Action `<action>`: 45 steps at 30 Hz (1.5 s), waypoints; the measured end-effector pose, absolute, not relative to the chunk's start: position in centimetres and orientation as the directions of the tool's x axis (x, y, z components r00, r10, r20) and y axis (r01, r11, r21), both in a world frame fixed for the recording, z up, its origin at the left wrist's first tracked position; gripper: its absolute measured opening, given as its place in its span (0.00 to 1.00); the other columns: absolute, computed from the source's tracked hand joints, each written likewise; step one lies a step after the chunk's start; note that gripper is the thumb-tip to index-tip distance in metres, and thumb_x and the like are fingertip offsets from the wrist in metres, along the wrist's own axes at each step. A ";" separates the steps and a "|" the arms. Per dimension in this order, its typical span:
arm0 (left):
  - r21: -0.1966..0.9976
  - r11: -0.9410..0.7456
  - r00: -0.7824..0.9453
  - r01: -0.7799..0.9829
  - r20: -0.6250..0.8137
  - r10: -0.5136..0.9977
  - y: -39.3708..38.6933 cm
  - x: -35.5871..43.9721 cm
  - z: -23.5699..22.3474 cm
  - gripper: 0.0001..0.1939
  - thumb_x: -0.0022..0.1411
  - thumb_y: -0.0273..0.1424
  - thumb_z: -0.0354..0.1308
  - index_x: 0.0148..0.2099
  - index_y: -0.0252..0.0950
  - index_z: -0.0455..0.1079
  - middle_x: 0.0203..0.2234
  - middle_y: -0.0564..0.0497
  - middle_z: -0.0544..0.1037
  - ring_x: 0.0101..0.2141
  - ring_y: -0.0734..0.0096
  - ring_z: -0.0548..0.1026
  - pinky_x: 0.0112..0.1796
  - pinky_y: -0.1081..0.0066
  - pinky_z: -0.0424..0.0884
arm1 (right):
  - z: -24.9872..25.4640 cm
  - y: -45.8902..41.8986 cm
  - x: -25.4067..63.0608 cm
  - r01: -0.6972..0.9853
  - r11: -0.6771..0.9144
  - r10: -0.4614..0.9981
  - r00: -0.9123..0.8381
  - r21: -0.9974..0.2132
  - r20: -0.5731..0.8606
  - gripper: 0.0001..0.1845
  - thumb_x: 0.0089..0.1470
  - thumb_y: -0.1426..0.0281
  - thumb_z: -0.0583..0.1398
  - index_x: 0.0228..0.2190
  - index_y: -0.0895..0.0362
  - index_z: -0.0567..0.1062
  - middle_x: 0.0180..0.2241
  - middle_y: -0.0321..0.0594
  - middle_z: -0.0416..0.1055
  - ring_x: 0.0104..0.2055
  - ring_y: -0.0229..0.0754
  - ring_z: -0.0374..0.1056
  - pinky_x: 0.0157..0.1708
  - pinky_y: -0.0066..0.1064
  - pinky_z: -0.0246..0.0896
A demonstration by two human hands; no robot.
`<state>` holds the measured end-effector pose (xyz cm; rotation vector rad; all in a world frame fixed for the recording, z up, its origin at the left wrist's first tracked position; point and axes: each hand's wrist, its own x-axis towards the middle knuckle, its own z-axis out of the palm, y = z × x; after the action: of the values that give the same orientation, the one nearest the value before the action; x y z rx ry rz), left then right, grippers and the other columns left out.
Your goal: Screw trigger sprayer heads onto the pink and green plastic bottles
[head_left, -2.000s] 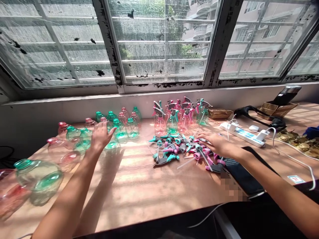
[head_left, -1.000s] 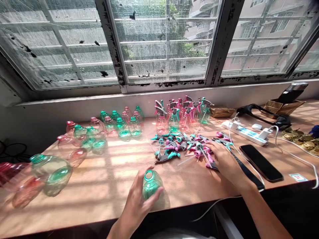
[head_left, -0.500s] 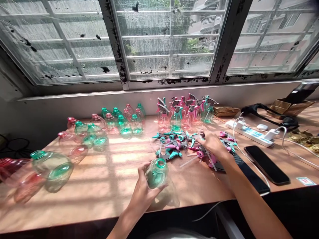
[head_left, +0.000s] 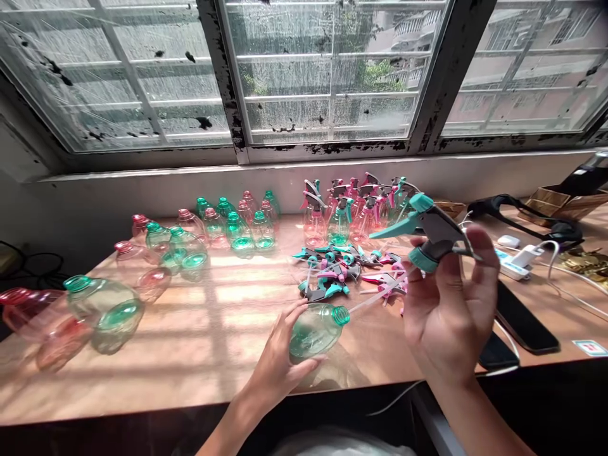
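My left hand [head_left: 280,354] is wrapped round a clear green bottle [head_left: 313,332], tilted so its threaded neck points right. My right hand [head_left: 456,304] grips a teal and grey trigger spray head [head_left: 434,231] up above the table. Its thin clear dip tube [head_left: 380,294] slants down to the left, the tip close to the bottle's mouth. Whether the tip has entered the neck I cannot tell. Behind the bottle lies a pile of loose spray heads [head_left: 332,272] in teal, pink and grey.
Uncapped pink and green bottles [head_left: 237,234] stand along the left and back of the table [head_left: 190,354]. Several bottles with spray heads [head_left: 339,221] stand at the back middle. To the right are a phone [head_left: 529,316], a power strip [head_left: 513,263] and black straps [head_left: 522,218].
My right hand has lifted a teal spray head from the pile and brought it nearer. My left hand has tipped the green bottle so its mouth faces right.
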<state>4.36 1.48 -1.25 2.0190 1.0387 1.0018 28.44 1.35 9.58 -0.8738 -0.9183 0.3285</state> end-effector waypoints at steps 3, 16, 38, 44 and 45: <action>0.807 -0.472 0.388 0.355 0.332 0.860 1.7 4.4 -1.4 0.45 0.61 0.25 0.74 0.73 0.52 0.56 0.71 0.43 0.65 0.71 0.44 0.62 0.70 0.47 0.58 | 9.7 0.2 27.7 0.130 0.612 0.562 0.622 -0.780 0.545 0.21 0.71 0.62 0.54 0.62 0.36 0.63 0.60 0.44 0.72 0.63 0.59 0.72 0.54 0.59 0.76; 0.808 -0.484 0.418 0.337 0.332 0.846 1.7 4.2 -1.3 0.46 0.60 0.24 0.75 0.72 0.55 0.57 0.71 0.45 0.64 0.72 0.45 0.61 0.70 0.48 0.58 | 8.9 0.4 26.7 -0.309 0.715 0.626 0.684 -0.628 0.376 0.17 0.63 0.67 0.70 0.51 0.42 0.75 0.45 0.30 0.79 0.49 0.40 0.79 0.47 0.31 0.71; 0.833 -0.452 0.397 0.320 0.315 0.862 1.8 4.2 -1.3 0.45 0.60 0.26 0.74 0.73 0.53 0.59 0.71 0.44 0.65 0.71 0.44 0.62 0.70 0.48 0.58 | 7.3 -0.4 26.9 -0.302 0.699 0.635 0.678 -0.648 0.370 0.18 0.62 0.69 0.71 0.50 0.45 0.75 0.40 0.28 0.79 0.44 0.37 0.79 0.46 0.29 0.73; 0.830 -0.457 0.405 0.321 0.316 0.858 1.9 4.2 -1.5 0.46 0.60 0.26 0.74 0.73 0.56 0.58 0.72 0.46 0.65 0.72 0.46 0.61 0.71 0.48 0.58 | 8.2 -0.3 27.0 -0.176 0.755 0.529 0.733 -0.631 0.428 0.17 0.63 0.67 0.70 0.51 0.46 0.74 0.43 0.33 0.78 0.47 0.42 0.79 0.43 0.31 0.72; 0.830 -0.458 0.407 0.318 0.317 0.857 1.9 4.2 -1.5 0.46 0.60 0.26 0.74 0.73 0.56 0.58 0.72 0.46 0.65 0.72 0.46 0.62 0.71 0.48 0.58 | 8.3 -0.1 27.0 -0.147 0.760 0.512 0.735 -0.633 0.444 0.17 0.63 0.67 0.69 0.51 0.46 0.73 0.45 0.35 0.78 0.47 0.43 0.79 0.41 0.32 0.72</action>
<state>4.21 1.88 -1.45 1.9747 0.9984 0.9969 27.02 -0.12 8.29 -0.6075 -0.6505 0.3878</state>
